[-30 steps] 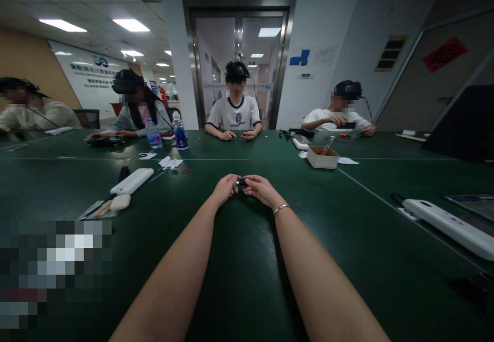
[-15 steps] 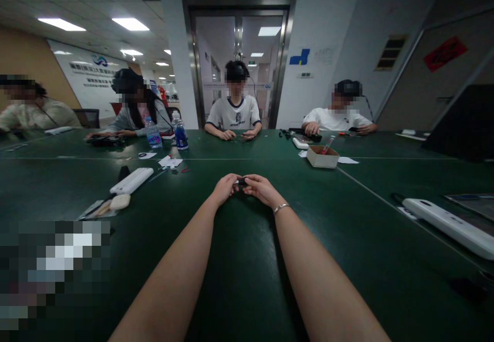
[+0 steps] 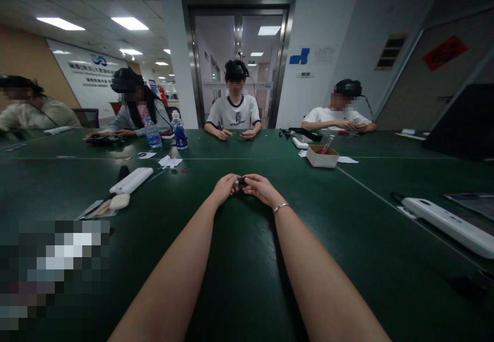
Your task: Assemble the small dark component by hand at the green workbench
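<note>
Both of my arms reach forward over the dark green table (image 3: 247, 259). My left hand (image 3: 225, 189) and my right hand (image 3: 263, 187) meet near the middle, their fingers closed on one small item (image 3: 241, 181). It has a black part towards the right fingers and a shiny, silvery part towards the left ones. Its exact kind is too small to make out, and the fingers cover both ends. A silver bracelet (image 3: 281, 208) circles my right wrist.
To the left lie a white power strip (image 3: 133, 180), a rounded beige piece (image 3: 120, 201) and paper scraps (image 3: 170, 161). Two bottles (image 3: 180, 133) stand beyond. An open box (image 3: 322, 158) is ahead right; another white strip (image 3: 450, 227) lies at right. Several people sit across.
My hands and the small item stay practically where they were. Across the table at right, a person in white has brought their hands together.
</note>
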Demonstrator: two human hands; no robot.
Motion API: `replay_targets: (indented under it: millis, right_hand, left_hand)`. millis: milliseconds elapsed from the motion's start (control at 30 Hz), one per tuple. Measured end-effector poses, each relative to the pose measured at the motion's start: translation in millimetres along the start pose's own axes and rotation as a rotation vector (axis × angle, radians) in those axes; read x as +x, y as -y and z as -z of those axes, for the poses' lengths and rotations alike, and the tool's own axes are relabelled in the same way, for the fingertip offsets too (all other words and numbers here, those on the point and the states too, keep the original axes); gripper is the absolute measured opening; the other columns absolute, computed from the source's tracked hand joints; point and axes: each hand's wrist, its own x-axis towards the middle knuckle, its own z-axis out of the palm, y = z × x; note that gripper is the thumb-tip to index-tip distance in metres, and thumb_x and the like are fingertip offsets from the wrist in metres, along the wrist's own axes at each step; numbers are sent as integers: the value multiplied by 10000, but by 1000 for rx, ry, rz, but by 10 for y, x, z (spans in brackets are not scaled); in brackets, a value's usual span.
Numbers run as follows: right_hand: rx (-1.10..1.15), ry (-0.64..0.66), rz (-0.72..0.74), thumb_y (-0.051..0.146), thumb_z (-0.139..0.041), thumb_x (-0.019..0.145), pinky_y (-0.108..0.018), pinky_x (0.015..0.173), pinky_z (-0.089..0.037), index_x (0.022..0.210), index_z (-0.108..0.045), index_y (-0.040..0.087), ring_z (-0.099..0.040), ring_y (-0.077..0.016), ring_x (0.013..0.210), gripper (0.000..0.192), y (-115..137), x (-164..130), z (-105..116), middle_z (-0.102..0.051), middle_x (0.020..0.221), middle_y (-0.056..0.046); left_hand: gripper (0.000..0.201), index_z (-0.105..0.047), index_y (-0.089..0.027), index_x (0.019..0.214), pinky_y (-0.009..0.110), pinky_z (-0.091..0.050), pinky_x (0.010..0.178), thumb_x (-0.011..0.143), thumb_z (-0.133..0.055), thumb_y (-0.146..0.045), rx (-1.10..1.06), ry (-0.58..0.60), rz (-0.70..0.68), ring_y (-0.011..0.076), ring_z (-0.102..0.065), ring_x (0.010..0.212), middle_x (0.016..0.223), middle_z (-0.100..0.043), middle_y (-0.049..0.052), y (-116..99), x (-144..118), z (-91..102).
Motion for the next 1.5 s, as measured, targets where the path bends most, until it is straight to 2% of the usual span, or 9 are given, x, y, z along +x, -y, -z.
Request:
replay_targets:
  millis: [100, 367, 933, 1067, 1500]
  right_hand:
    - [-2, -1, -1, 90, -628, 797, -202, 534, -548, 893, -596, 125, -625, -99, 550, 108, 2, -2, -1, -655, 794, -57]
    - [-6, -17, 9, 88, -642, 785, -211, 522, -544, 872, -603, 123, -622, -104, 542, 102, -8, 7, -9, -652, 798, -64]
    - [-14, -9, 2, 78, -614, 802, -194, 532, -542, 885, -589, 121, -628, -99, 543, 98, 4, -1, -17, -656, 804, -67]
    - [-13, -20, -1, 59, -582, 815, -189, 527, -540, 888, -582, 121, -625, -98, 533, 96, 3, 0, -22, -647, 766, -53]
    - [-30, -2, 2, 68, -633, 778, -196, 541, -540, 896, -563, 129, -634, -105, 543, 149, 1, -1, -20, -645, 738, -37]
  left_hand:
    - [238, -606, -143, 963, 164, -333, 403, 780, -472, -216, 11, -18, 4, 56, -439, 448, 667, -546, -3, 5, 5, 0]
    - [256, -606, -137, 956, 160, -321, 400, 753, -451, -164, 14, -17, 7, 58, -428, 440, 615, -522, -15, -10, -1, -7]
    - [235, -599, -126, 949, 178, -327, 413, 793, -451, -219, -7, -6, 2, 68, -435, 426, 558, -524, -17, -23, -10, -10]
    - [247, -605, -129, 947, 174, -330, 408, 754, -455, -166, -7, -25, 20, 61, -439, 433, 609, -551, -9, -45, -21, -13]
    - [251, -579, -133, 970, 164, -326, 408, 755, -456, -168, -3, -18, 8, 61, -434, 424, 570, -522, -32, 6, 6, -12]
